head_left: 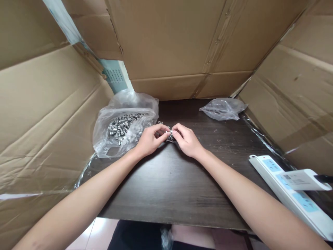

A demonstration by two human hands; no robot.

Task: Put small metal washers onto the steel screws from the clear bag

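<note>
Small white piece [170, 132] | between fingertips of left hand [152, 140] and right hand [187, 141]

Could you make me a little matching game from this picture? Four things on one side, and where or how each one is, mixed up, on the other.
Things:
1. power strip
2. small pale piece
3. crumpled clear bag
4. open plastic bag

Places and states:
A. pinched between the fingertips of the left hand and right hand
B. full of screw-like metal pieces
C. white with blue panels
D. toward the far right of the tabletop

Right pairs: 1-C, 2-A, 3-D, 4-B
</note>
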